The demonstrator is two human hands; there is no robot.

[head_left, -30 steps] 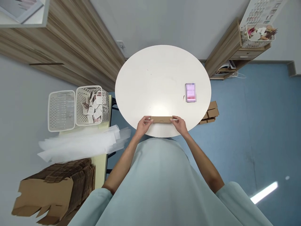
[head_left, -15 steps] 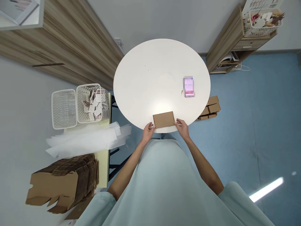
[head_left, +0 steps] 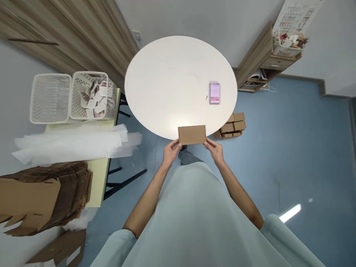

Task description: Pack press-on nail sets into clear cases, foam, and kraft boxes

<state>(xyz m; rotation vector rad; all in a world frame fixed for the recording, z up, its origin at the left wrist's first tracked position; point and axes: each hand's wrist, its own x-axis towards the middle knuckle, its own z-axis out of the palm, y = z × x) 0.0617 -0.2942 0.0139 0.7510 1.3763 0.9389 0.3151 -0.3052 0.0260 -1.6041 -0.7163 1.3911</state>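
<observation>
A small closed brown cardboard box (head_left: 192,135) is held level between my two hands, partly past the near edge of the round white table (head_left: 161,92). My left hand (head_left: 171,152) grips its left near corner, thumb on the near side and fingers at the end. At the opposite end, my right hand (head_left: 214,149) pinches the right near corner in the same way. The box's underside is hidden. On the right part of the table lies a phone (head_left: 214,92) with a blurred pinkish screen, a tiny dark scrap beside it.
Stacked small boxes (head_left: 233,125) sit low at the table's right. On the left, a yellow side table (head_left: 96,193) bears white sheets (head_left: 72,144), flattened cardboard (head_left: 69,193) and a white basket (head_left: 73,107) of small cards. A wooden cabinet (head_left: 254,59) stands back right.
The box has come off the table toward me, now overhanging its near edge in both hands. My view has shifted, showing more floor and my leg.
</observation>
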